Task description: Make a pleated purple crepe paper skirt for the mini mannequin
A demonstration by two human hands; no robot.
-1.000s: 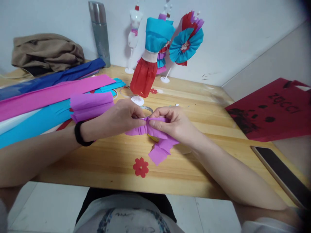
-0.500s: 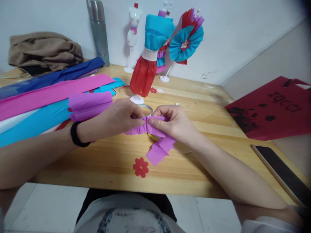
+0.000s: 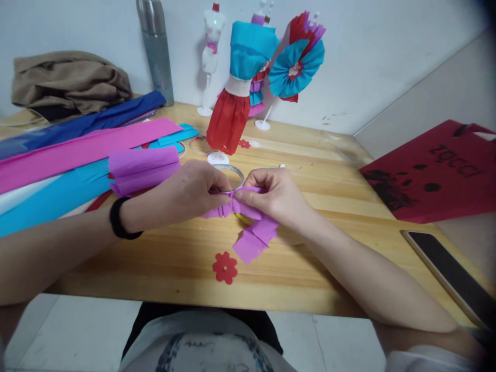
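A strip of purple crepe paper [image 3: 251,211] is pinched between both hands, gathered into small folds at its upper edge. My left hand [image 3: 197,188] is closed on the folded part, its thumb along the edge. My right hand [image 3: 273,196] pinches the strip just beside it, thumb on top. A ring of pale tape [image 3: 237,173] stands up behind the fingers, touching the strip's upper edge; its lower part is hidden. The strip's loose tail [image 3: 251,245] hangs toward the table. Below it lies a red paper flower [image 3: 225,267].
Folded crepe paper in purple [image 3: 145,165], pink [image 3: 89,147] and blue lies at the left. Behind stand small mannequins, one in a blue and red paper dress [image 3: 230,119], and a flask [image 3: 157,57]. A red bag [image 3: 434,175] and a phone [image 3: 445,274] are at the right.
The hands stay nearly in place, with the fingers shifting slightly along the gathered edge. The tape ring shows a little more above the left fingers.
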